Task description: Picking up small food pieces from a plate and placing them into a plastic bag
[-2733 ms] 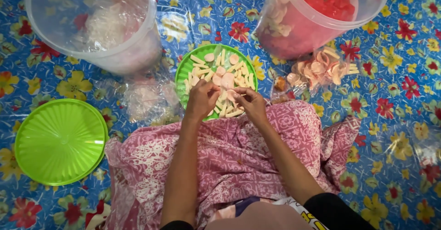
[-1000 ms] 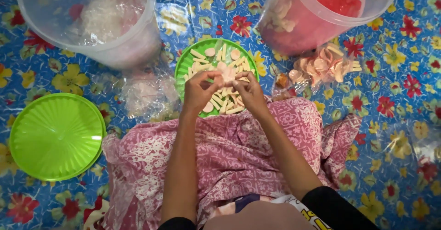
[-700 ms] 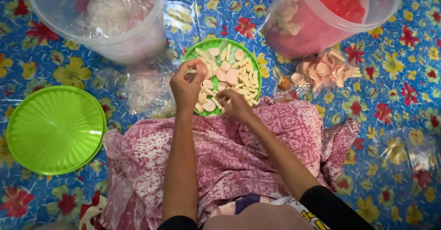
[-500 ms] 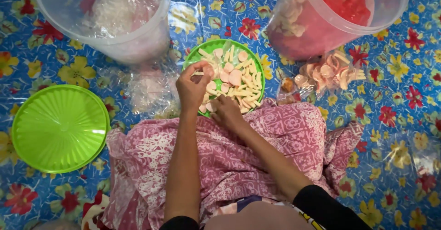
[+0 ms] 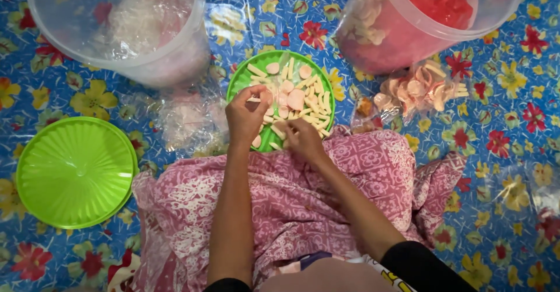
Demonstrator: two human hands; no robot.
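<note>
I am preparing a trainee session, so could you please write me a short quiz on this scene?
1. True or false: both hands, left hand and right hand, are over the green plate.
2. Which lies to the person's left? A. green lid B. red bucket C. spoon
3. Fill in: the bucket at top right holds snacks and a ____ bag.

Key: 1 true; 2 A; 3 red.
</note>
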